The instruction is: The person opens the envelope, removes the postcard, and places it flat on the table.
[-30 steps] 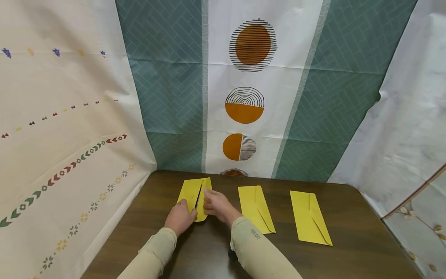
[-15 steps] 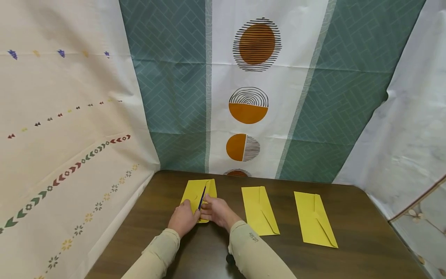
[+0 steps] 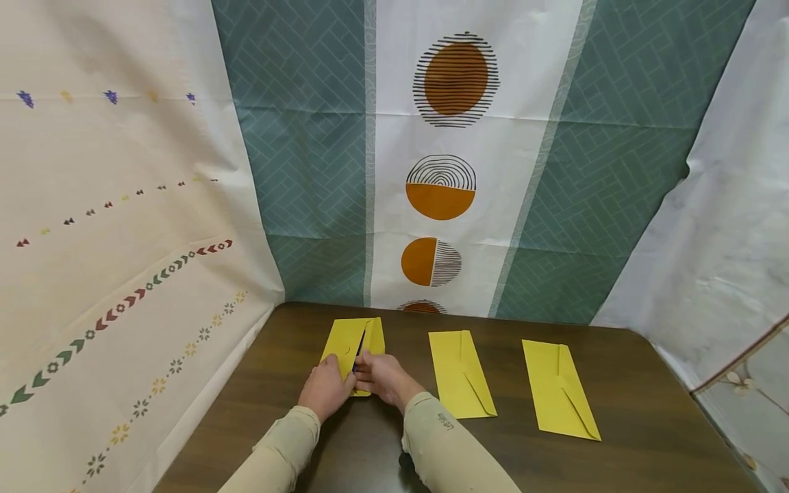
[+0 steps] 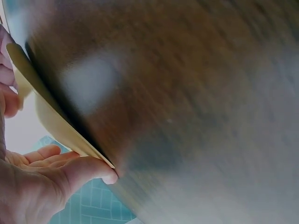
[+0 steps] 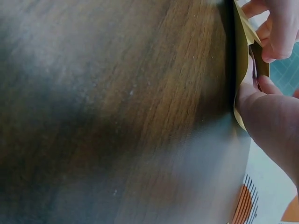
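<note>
On the table's left part lies a yellow envelope (image 3: 346,337) with its long slit parted. A dark blue strip (image 3: 360,342) shows in the slit; what it is I cannot tell. My left hand (image 3: 327,388) grips the envelope's near left part, its thumb (image 4: 100,170) along the edge in the left wrist view. My right hand (image 3: 385,376) is at the slit's near end with bent fingers. In the right wrist view, the right hand (image 5: 271,116) reaches into the gaping envelope (image 5: 241,65) and pinches paper at its opening. The fingertips inside are partly hidden.
Two more yellow envelopes lie to the right: a middle envelope (image 3: 461,373) and a far-right envelope (image 3: 559,389). The dark wooden table (image 3: 647,411) meets a patterned curtain (image 3: 308,171) at the back. Light cloths (image 3: 142,383) hang at both sides.
My right hand has moved from the envelope's right flap down and inward to the slit, nearer my left hand. The left hand keeps its hold; the view has shifted slightly.
</note>
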A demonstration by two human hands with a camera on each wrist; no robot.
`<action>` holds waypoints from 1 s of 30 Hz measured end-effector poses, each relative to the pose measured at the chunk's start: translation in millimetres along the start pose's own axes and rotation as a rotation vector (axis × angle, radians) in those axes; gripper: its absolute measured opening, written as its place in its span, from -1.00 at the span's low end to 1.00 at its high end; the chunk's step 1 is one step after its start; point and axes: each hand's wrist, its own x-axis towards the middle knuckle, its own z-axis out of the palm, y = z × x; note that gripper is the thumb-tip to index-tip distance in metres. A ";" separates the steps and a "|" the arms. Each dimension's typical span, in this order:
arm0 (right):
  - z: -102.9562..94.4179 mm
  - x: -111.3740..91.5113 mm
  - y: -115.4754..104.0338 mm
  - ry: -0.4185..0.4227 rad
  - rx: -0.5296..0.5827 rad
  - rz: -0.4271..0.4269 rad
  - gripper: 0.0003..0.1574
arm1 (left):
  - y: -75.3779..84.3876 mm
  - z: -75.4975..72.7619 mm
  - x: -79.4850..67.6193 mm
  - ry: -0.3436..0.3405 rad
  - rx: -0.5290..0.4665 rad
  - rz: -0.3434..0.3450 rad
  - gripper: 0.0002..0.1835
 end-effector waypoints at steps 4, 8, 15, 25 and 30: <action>-1.4 -0.8 0.8 0.020 0.001 0.014 -0.38 | 2.4 2.3 -2.0 0.005 0.000 -0.003 -0.55; -6.8 -3.0 -0.3 0.027 0.002 0.012 -0.43 | 3.8 4.7 -2.1 0.002 0.015 -0.017 -0.54; -22.3 -7.5 -1.3 0.144 -0.137 -0.102 -0.43 | 3.5 6.3 0.0 0.002 0.084 -0.040 -0.44; -19.2 -4.3 5.8 0.227 -0.660 -0.192 -0.50 | 4.9 4.2 0.4 -0.036 0.116 -0.037 -0.39; -18.7 -4.4 7.3 0.211 -0.744 -0.207 -0.52 | 2.1 5.8 -1.5 -0.039 0.152 -0.008 -0.38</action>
